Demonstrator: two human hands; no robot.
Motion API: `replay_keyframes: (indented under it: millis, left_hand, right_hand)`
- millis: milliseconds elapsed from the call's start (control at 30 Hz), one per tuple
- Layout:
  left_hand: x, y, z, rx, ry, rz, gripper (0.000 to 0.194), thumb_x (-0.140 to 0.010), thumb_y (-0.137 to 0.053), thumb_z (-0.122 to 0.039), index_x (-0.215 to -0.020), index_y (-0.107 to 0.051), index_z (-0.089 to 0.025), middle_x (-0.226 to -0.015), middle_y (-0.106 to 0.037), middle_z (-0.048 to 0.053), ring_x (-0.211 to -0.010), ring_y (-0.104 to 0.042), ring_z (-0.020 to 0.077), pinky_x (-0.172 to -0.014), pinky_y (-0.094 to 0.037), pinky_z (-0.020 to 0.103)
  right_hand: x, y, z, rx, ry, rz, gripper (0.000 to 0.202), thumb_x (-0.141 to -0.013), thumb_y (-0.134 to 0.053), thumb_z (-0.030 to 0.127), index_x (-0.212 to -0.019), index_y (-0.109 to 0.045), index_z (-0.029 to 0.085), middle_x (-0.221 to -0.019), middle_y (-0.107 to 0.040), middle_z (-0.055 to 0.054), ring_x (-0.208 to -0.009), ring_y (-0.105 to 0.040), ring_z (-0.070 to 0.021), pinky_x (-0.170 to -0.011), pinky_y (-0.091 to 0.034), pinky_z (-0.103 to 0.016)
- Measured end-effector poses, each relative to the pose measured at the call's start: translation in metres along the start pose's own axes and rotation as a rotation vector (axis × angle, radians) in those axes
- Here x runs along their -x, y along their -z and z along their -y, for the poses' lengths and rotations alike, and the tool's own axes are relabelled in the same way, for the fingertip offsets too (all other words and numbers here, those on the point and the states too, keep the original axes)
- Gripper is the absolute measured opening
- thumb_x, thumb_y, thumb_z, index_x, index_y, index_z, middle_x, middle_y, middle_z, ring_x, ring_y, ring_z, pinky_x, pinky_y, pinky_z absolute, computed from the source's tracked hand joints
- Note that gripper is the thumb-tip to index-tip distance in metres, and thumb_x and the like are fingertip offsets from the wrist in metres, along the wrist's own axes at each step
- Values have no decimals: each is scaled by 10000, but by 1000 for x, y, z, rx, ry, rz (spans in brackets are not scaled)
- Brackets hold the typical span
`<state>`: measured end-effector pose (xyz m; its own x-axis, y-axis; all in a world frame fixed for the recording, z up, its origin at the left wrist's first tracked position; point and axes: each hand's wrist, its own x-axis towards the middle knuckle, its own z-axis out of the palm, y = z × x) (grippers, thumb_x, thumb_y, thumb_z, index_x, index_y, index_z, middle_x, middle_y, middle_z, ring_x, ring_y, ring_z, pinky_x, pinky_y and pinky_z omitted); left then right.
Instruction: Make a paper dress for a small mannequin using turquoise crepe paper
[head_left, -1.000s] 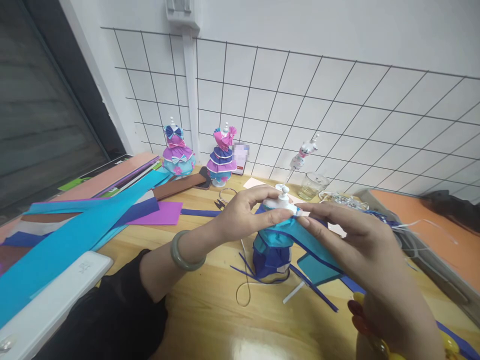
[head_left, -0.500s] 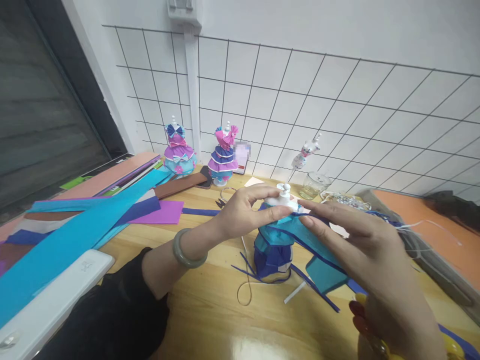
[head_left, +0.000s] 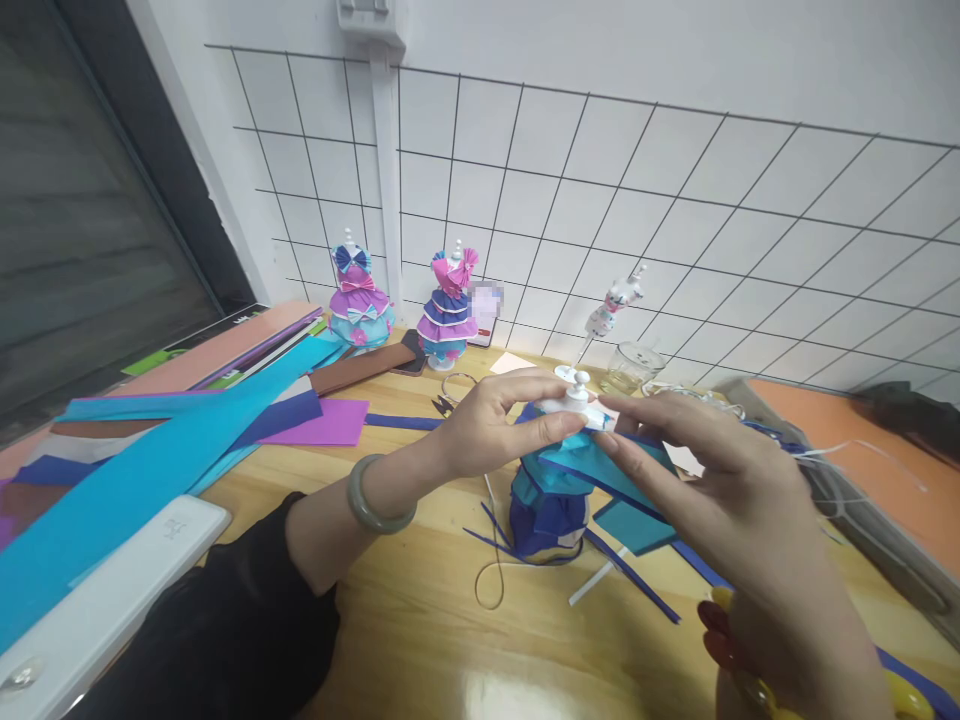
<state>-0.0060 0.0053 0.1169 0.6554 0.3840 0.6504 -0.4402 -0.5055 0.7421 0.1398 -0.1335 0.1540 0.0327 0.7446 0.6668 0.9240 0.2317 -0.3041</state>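
A small white dress form (head_left: pixel 576 402) stands on the table, covered in a ruffled dress (head_left: pixel 546 522), dark blue below and teal above. My left hand (head_left: pixel 491 425), with a jade-coloured bangle on its wrist, is closed around the form's upper body, thumb in front and fingers behind. My right hand (head_left: pixel 720 490) has its thumb and index finger close together at the form's right shoulder. A teal fabric-like strip (head_left: pixel 619 475) with dark blue edging runs from the chest behind the right thumb, and its far end hangs below the hand. The fingertip contact is partly hidden.
Two finished-looking dress forms (head_left: pixel 361 300) and a bare-armed patterned form (head_left: pixel 622 300) stand near the wall. Coloured sheets (head_left: pixel 187 440) and a white device (head_left: pixel 112 590) lie left. Small scissors (head_left: pixel 444 404), a glass (head_left: pixel 634 368) and an orange-lined tray (head_left: pixel 862 430) are also around.
The right fingertips have shifted slightly on the shoulder, and the teal strip sits lower, uncovering more white shoulder. Its hanging end has swung left. My left hand keeps its hold.
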Motion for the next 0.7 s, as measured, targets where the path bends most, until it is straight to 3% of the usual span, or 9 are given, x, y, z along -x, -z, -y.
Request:
replay_keyframes:
  millis: [133,233,367,433,500,600,700]
  left_hand:
    - [1,-1,0,-8,-15,-3,234,-832,-646,-316,-988,-719,-158,-988,-688,85,-945,-622,173,-878,-490,303]
    - [3,-2,1,-10,-2,-8,333,-835,-640,-315,-1146,-672,-200,-1070,-677,79,-1035,-608,186,-948,-466,320]
    - [4,-3,1,110,57,26,649,-861,-613,-323,-1452,-347,-293,-1051,-664,61,-1038,-608,188,-933,-469,345]
    - [3,-2,2,224,113,14,763,-863,-612,-339,-1499,-193,-300,-1123,-651,88,-1033,-616,203,-893,-484,354]
    - [2,-2,5,334,156,-13,799,-860,-616,-358,-1500,-141,-303,-1282,-584,124,-1082,-607,226,-907,-480,373]
    - [-2,-1,10,382,193,-114,667,-854,-616,-399,-1423,-294,-264,-1374,-503,141,-1164,-567,240,-966,-444,391]
    - [-3,-3,11,150,254,-247,468,-786,-679,-442,-1154,-541,-187,-1187,-592,117,-1089,-562,218,-917,-441,361]
  right_hand:
    - [-1,-2,-2,-43,17,-3,201,-842,-663,329,-1031,-691,266,-830,-702,-3,-710,-637,-148,-610,-491,-277]
    - [-1,-2,0,-63,4,7,147,-842,-664,324,-968,-696,255,-809,-703,1,-703,-643,-145,-612,-494,-272]
    - [-1,-1,6,-84,-26,11,92,-845,-658,305,-910,-680,243,-796,-700,7,-668,-641,-134,-600,-496,-266]
    - [-1,-1,6,-61,-30,-11,74,-846,-653,302,-874,-670,236,-781,-699,5,-657,-635,-137,-591,-490,-269]
    - [-1,-2,4,-28,-27,-36,74,-840,-655,306,-835,-664,232,-763,-698,2,-659,-630,-145,-580,-480,-272]
    - [-2,-2,-3,3,-66,-94,98,-832,-662,321,-799,-666,229,-737,-691,0,-639,-607,-145,-550,-456,-268]
    - [-3,-3,-10,27,-165,-163,125,-828,-669,343,-797,-687,222,-733,-696,-6,-629,-591,-143,-550,-443,-270]
